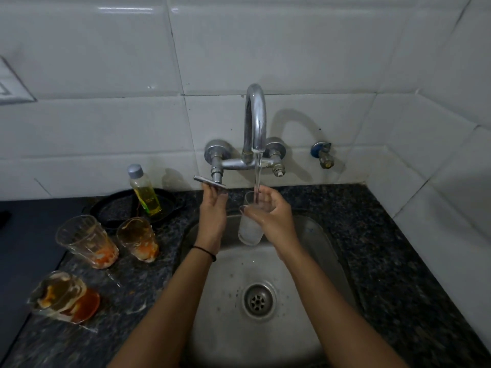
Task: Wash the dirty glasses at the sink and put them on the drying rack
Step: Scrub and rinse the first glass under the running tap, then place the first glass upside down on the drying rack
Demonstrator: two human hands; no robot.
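Observation:
My right hand (pixel 273 219) grips a clear glass (pixel 249 229) upright over the steel sink (pixel 326 251). Water runs from the chrome tap (pixel 255 120) straight into the glass, which looks cloudy with water. My left hand (pixel 212 208) reaches up to the tap's left lever handle (pixel 208 181), with its fingertips on the lever. Three dirty glasses stand on the dark counter to the left: two side by side (pixel 85 240) (pixel 138 239) with orange residue at the bottom, and one nearer to me (pixel 59 296) smeared orange and white.
A small bottle of yellow liquid (pixel 144 191) stands in a black pan (pixel 114 208) behind the dirty glasses. A blue-capped valve (pixel 322 154) juts from the white tiled wall on the right. The drain (pixel 259 300) lies in the basin's middle. No drying rack shows.

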